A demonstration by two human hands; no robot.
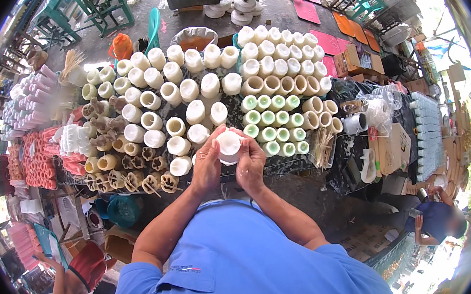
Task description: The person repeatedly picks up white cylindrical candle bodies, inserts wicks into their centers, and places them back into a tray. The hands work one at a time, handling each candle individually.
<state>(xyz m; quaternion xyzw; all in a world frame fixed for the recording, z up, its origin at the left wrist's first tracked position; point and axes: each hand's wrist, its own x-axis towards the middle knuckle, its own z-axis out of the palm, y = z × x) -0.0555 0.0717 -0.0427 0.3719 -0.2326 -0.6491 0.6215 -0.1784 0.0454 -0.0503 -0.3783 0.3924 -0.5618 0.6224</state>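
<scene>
Between my two hands is a white cylindrical candle (pixel 228 143), its round top facing up, held over the front edge of the table. The fingers and thumb of my left hand (pixel 208 165) wrap its left side. On the other side my right hand (pixel 250 165) closes round it, fingertips near those of the left. Just beyond stand rows of off-white wax cylinders (pixel 189 89), some hollow and some with filled tops. To the right of my hands are green-topped hollow cylinders (pixel 267 118). The underside of the held candle is hidden.
Brown flower-shaped pieces (pixel 131 179) line the table's front left, with pink moulded pieces (pixel 38 160) further left. Thin sticks (pixel 324 147), a clear plastic bag (pixel 377 112) and cardboard (pixel 392 152) lie to the right. One person (pixel 80 269) is at lower left, another (pixel 438 218) at lower right.
</scene>
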